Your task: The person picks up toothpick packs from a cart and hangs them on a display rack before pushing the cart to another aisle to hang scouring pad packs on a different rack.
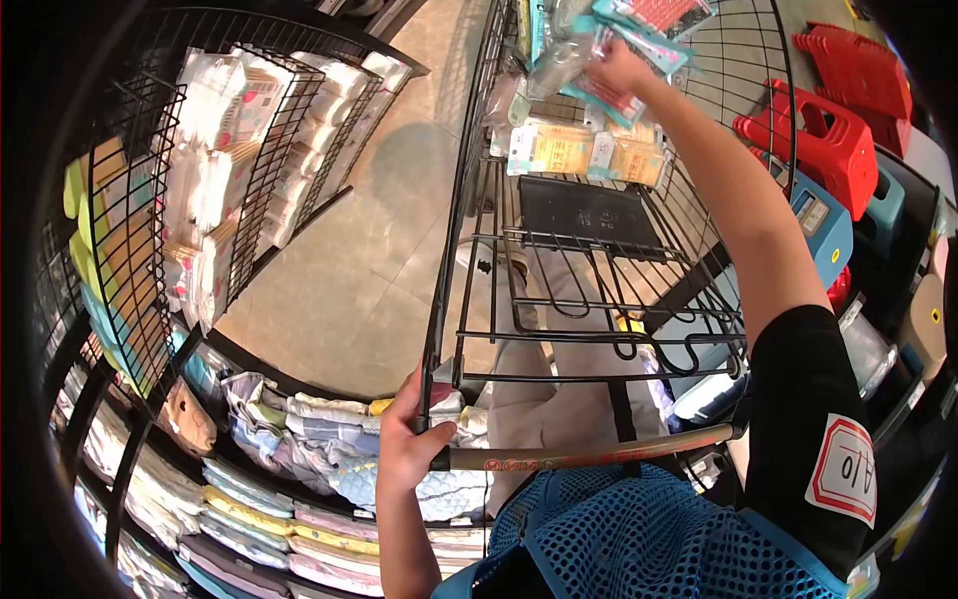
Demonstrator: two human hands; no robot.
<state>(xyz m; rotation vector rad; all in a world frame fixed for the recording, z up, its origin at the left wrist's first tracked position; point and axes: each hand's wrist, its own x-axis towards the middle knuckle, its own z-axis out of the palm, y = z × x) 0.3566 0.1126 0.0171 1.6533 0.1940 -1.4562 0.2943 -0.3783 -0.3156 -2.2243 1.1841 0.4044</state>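
My left hand (404,429) is closed around the left corner of a black wire shopping cart (436,290), at the end of its handle bar (589,451). My right arm stretches into the far part of the cart. There my right hand (617,72) is closed on a teal-edged packet (611,102) with a pink, patterned front; its fingertips are partly hidden. More teal packets (654,18) and clear plastic packaging (562,68) lie around this hand. Yellow-and-white packs (561,148) sit nearer to me, before a black panel (589,213) on the wires.
Wire racks at left hold white packaged goods (215,150) and green-and-tan packs (95,250). Folded cloth items (299,519) fill shelves at lower left. Red plastic stools (823,150) and a blue one (823,235) stand at right. A blue mesh garment (639,539) is close below the handle.
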